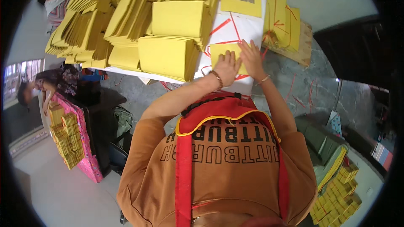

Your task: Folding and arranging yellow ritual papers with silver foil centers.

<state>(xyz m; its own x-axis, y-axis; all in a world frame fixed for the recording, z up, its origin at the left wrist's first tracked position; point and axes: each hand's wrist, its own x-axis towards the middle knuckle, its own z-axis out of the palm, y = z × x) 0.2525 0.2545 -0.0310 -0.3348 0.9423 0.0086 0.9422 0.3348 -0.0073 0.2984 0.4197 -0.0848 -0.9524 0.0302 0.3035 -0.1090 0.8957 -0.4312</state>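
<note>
Both hands press down on a yellow paper piece [218, 50] at the table's near right edge; whether it is one sheet or a thin stack I cannot tell. My left hand [228, 68] lies over its middle, fingers stretched and slightly apart. Beside it, my right hand [252, 60] rests along the paper's right edge with fingers extended. Red ribbon strips [227, 42] lie around the paper on the white tabletop, and a bit of red shows below it. Farther up sits a yellow square piece [227, 0] with a greyish centre patch.
Tall stacks of folded yellow paper [170, 56] fill the table's left side. Tied yellow bundles [282, 25] lie on a wooden board at right. A person [57, 77] stands at a pink-covered table [86, 147] with yellow bundles. More bundles [336, 197] are piled at lower right.
</note>
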